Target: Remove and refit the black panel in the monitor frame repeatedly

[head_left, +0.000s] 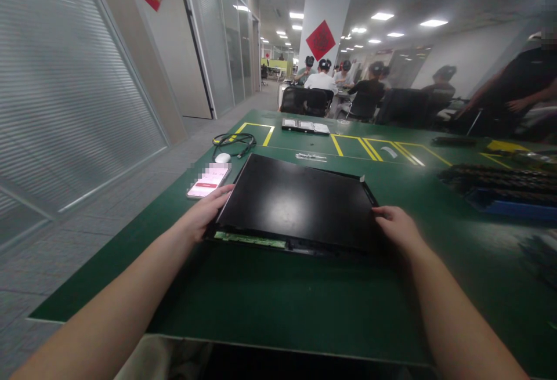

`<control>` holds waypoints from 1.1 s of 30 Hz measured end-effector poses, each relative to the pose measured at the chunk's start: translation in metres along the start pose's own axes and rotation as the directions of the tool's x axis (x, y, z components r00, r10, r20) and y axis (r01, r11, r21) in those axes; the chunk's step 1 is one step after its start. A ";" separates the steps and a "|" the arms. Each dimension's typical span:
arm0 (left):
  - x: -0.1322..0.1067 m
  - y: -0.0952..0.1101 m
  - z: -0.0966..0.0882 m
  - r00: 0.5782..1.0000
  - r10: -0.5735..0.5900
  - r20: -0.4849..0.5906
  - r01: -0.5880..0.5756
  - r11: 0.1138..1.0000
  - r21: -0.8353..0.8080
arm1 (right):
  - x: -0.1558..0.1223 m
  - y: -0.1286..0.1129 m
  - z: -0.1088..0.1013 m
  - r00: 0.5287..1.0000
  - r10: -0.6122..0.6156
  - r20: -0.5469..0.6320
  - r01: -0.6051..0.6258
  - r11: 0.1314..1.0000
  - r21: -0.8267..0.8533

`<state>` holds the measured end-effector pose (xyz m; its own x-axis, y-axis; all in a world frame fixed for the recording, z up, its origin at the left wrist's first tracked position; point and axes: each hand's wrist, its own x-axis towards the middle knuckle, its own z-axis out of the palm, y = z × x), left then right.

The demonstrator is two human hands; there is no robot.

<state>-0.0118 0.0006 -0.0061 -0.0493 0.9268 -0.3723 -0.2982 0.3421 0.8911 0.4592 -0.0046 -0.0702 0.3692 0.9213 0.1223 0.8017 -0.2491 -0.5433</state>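
Note:
A black LCD screen panel [300, 200] lies slightly askew over a dark back cover [369, 191], low above or on the green table. Along its near edge runs a narrow green circuit board [250, 239]. My left hand [213, 209] is closed around the left edge, its fingertips partly hidden. At the right edge, my right hand [398, 226] pinches the rim between thumb and fingers. A small light tab [362, 178] sticks up at the far right corner. Whether the panel is fixed to the cover, I cannot tell.
On the green table [278, 299], a phone [209, 181], a white mouse [223, 158] and a coiled black cable [235, 143] lie to the left. Several drives [306, 126] stand farther back. A blue tray [513, 206] with dark parts sits right. Several people are beyond.

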 end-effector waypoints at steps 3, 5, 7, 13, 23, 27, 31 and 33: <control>-0.003 0.001 0.001 1.000 0.000 0.021 0.000 1.000 0.008 | 0.001 0.001 0.001 1.000 -0.005 0.000 0.005 1.000 0.005; -0.004 0.002 0.002 0.999 0.003 0.038 -0.004 1.000 0.021 | 0.000 0.001 0.001 1.000 -0.009 -0.004 0.009 1.000 0.005; -0.004 0.002 0.001 0.999 0.008 0.032 -0.009 0.999 0.038 | -0.001 0.000 0.000 1.000 -0.007 0.004 0.007 1.000 0.002; -0.005 0.004 0.002 0.999 0.035 0.015 -0.036 0.998 0.060 | -0.003 -0.004 -0.001 1.000 -0.016 0.000 0.016 0.999 -0.028; -0.001 0.004 -0.007 0.985 0.168 -0.022 -0.162 0.972 0.170 | -0.005 -0.009 -0.003 0.996 -0.088 -0.003 0.088 0.995 -0.043; -0.010 0.004 -0.001 0.963 0.254 0.086 -0.264 0.955 0.133 | -0.004 -0.007 0.000 0.996 -0.090 -0.025 0.090 0.996 -0.005; -0.015 0.006 0.004 0.950 0.293 0.111 -0.304 0.947 0.099 | -0.002 -0.006 0.002 1.000 -0.009 -0.027 0.011 0.998 0.068; -0.015 0.005 0.003 0.940 0.318 0.124 -0.329 0.941 0.084 | -0.001 -0.007 0.001 0.999 0.040 -0.030 -0.037 0.995 0.091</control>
<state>-0.0094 -0.0106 0.0047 -0.0231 0.9991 -0.0349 -0.1839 0.0301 0.9825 0.4525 -0.0032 -0.0673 0.4149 0.9012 0.1252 0.7413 -0.2550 -0.6208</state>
